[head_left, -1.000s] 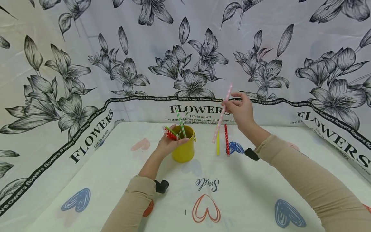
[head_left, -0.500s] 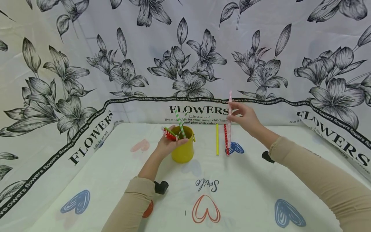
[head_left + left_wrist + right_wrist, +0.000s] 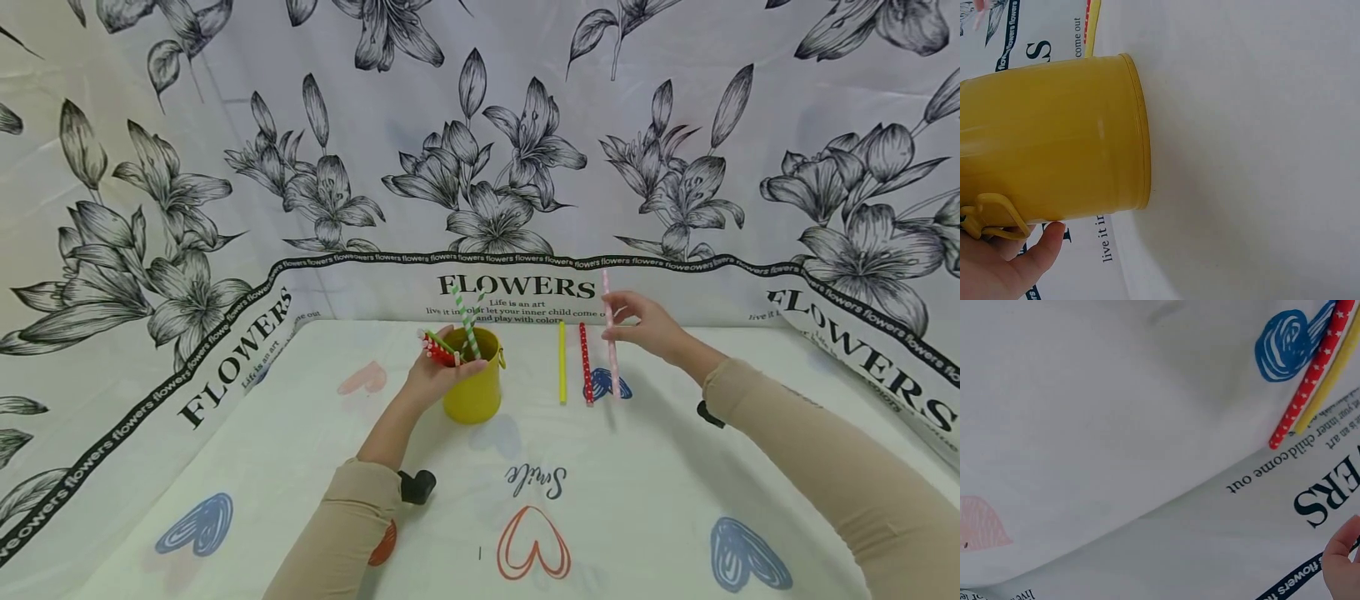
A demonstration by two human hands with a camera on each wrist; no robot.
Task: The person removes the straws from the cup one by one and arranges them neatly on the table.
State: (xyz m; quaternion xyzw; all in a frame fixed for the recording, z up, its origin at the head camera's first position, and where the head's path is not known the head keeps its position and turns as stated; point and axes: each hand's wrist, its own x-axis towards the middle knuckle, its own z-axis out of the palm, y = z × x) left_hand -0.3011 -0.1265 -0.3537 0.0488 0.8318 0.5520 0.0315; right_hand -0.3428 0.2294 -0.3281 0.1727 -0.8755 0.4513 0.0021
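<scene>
In the head view, my left hand (image 3: pixel 435 379) grips the side of a small yellow bucket (image 3: pixel 474 398), thumb across its front near the rim. Several paper straws lean in it: green-and-white striped straws (image 3: pixel 469 327) and red straws with white tips (image 3: pixel 438 348). My right hand (image 3: pixel 643 325) pinches a pale pink straw (image 3: pixel 612 371) by its middle, nearly upright. A yellow straw (image 3: pixel 562 363) and a red white-patterned straw (image 3: pixel 586 365) lie side by side just left of it. In the right wrist view only part of the right hand (image 3: pixel 1342 559) shows; the pink straw is out of view.
A white cloth (image 3: pixel 637 500) with printed hearts and the word Smile covers the table. Behind it hangs a flower-printed curtain (image 3: pixel 517 167) with a black lettered band. The bucket has a metal loop handle (image 3: pixel 999 215) on its side.
My right hand has moved right and lowered the pink straw, from slanting above the yellow straw to near upright at the red straw's right. The left hand stays on the bucket.
</scene>
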